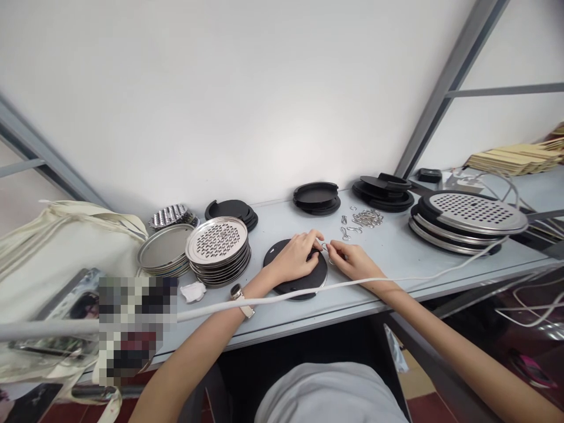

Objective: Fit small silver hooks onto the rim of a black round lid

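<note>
A round black disc [293,282] with a shiny metal rim lies flat at the table's front. My left hand [297,257] lies over it, fingers curled and closed at the disc's right edge. Just beside that edge my right hand [350,259] pinches a small metal ring [325,247], which sits between the fingertips of both hands. Whether the ring is joined to the disc is too small to tell. Behind my right hand is a loose pile of small metal clips [369,218], with a few strays [346,234] nearer to me.
Stacked grater discs [219,242] and plain metal discs [162,249] stand left, near crumpled white paper [192,292]. Black round holders [316,197] line the wall. Assembled grater discs [478,212] are stacked right. A white cable [379,281] crosses in front, over both forearms.
</note>
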`<state>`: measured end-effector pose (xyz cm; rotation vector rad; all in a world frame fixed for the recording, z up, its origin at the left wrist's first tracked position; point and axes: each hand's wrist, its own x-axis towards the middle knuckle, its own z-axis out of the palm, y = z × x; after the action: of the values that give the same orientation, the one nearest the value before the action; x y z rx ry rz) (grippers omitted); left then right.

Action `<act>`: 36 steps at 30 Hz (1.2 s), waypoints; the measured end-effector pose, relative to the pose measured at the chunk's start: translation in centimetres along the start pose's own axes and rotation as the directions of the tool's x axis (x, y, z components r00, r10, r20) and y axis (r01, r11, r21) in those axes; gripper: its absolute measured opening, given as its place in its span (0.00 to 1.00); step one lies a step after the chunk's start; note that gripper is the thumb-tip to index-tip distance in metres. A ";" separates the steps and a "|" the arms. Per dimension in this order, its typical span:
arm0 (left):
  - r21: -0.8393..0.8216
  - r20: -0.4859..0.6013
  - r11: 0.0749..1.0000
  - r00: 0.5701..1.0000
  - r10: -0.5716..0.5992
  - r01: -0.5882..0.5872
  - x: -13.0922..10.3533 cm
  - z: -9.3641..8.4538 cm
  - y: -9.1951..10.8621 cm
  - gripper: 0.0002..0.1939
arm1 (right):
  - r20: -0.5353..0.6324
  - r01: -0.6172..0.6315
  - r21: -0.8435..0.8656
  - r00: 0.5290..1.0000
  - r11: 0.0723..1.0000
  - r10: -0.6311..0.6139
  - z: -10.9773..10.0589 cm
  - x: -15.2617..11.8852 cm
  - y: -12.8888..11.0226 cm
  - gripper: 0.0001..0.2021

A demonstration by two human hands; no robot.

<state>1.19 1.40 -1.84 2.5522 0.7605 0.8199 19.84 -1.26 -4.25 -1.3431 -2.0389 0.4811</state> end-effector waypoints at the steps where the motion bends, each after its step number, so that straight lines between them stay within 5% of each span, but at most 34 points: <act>1: -0.006 0.000 1.000 1.000 0.002 -0.002 0.0 0.0 0.1 0.17 | -0.008 -0.002 -0.008 1.000 1.000 0.002 0.0 0.0 0.0 0.15; 7: -0.104 0.076 0.994 0.996 0.037 -0.029 -0.2 -0.2 0.7 0.16 | -0.007 0.003 -0.029 1.000 1.000 -0.003 -0.1 0.1 -0.1 0.16; 16: 0.025 0.109 0.998 0.993 0.054 -0.057 -0.1 -0.5 1.2 0.11 | 0.118 0.073 -0.040 0.991 0.997 -0.068 -0.6 0.3 -0.3 0.16; 36: 0.041 0.042 0.999 0.999 -0.015 0.014 -0.2 -0.3 1.1 0.12 | 0.174 0.130 -0.158 0.979 0.979 -0.102 -0.4 0.3 -0.3 0.17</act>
<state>1.33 0.50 -1.21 2.5878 0.7892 0.7513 19.81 -1.17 -3.72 -1.3083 -2.3248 0.3861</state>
